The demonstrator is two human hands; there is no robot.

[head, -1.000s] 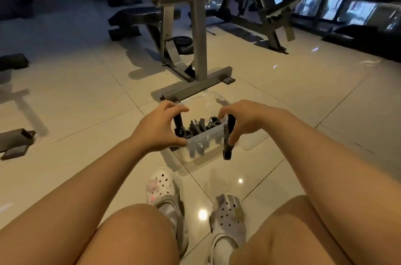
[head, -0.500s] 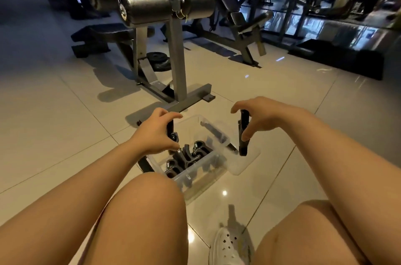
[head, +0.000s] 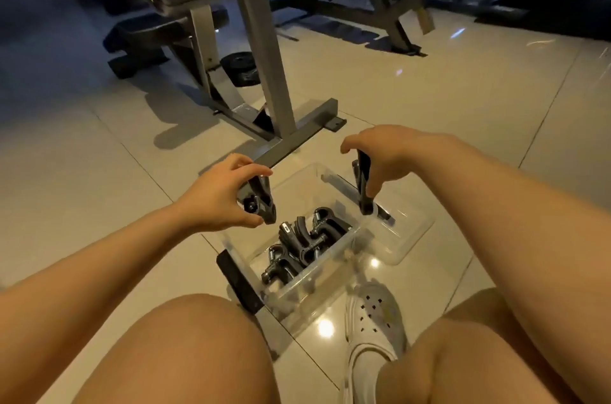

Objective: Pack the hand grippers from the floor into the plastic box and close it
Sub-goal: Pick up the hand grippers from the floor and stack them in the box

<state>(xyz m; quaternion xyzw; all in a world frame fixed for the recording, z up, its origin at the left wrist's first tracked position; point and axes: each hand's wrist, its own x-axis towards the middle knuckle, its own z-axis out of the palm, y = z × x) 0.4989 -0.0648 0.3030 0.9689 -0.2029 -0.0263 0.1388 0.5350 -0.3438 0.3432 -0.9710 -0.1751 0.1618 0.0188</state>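
Observation:
A clear plastic box (head: 299,179) stands open on the tiled floor in front of my knees. Several black hand grippers (head: 304,246) with metal springs lie inside it. My left hand (head: 215,202) is closed around one black hand gripper (head: 262,203) above the box's left edge. At the box's right side my right hand (head: 388,152) grips another black hand gripper (head: 363,188), which hangs upright. The clear lid (head: 408,233) lies on the floor, touching the box on its right. A black latch (head: 238,281) sticks out from the box's left end.
A grey steel gym bench frame (head: 264,72) stands just behind the box, its base bar (head: 297,142) close to the far rim. A black weight plate (head: 239,68) lies under it. My white clog (head: 373,321) and both knees crowd the near side.
Both hands kept their grippers and moved apart, from the box's near edge to above its left and right sides. My view shifted and my left knee rose, hiding the left clog.

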